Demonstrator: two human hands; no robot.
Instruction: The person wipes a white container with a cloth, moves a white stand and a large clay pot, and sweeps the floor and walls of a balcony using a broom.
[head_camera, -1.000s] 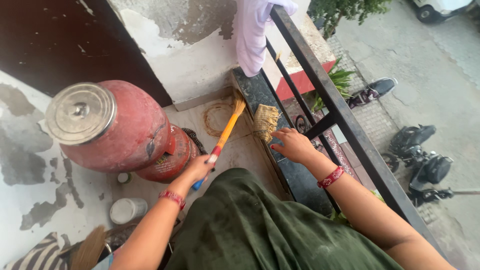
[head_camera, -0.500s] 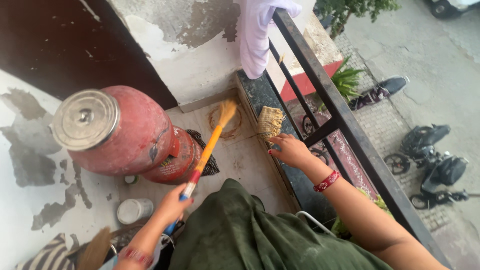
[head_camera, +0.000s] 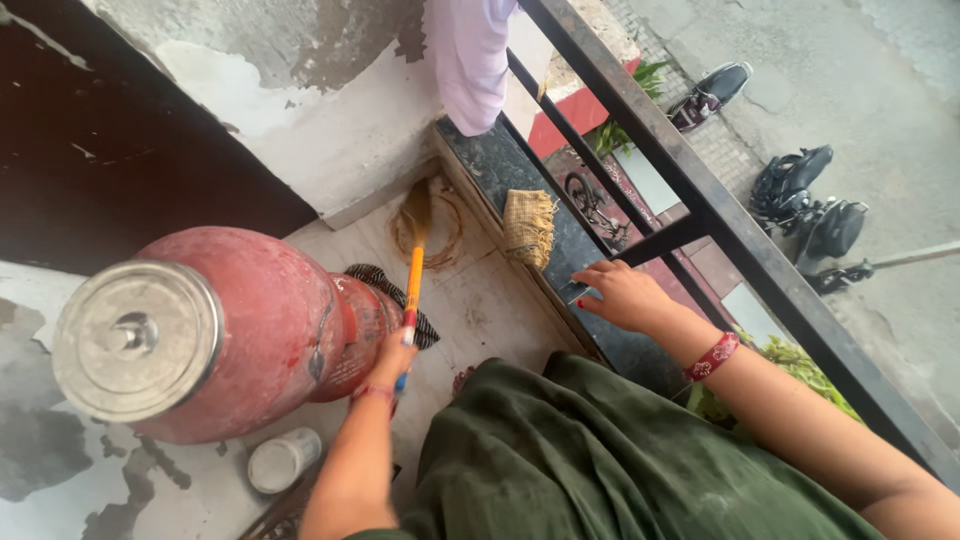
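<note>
Your left hand (head_camera: 388, 352) is clamped around the orange handle of a small broom (head_camera: 413, 268), low centre of the frame. The broom runs up the frame, its bristles resting on a rusty ring mark on the floor just below the wall corner. Your right hand (head_camera: 625, 295) lies flat, fingers spread, on the dark ledge (head_camera: 500, 165) under the black railing (head_camera: 700, 180), gripping nothing. A woven scrubber (head_camera: 528, 226) hangs over the ledge edge, near that hand. A red cylinder (head_camera: 270, 320) with a steel lid stands left of the broom
</note>
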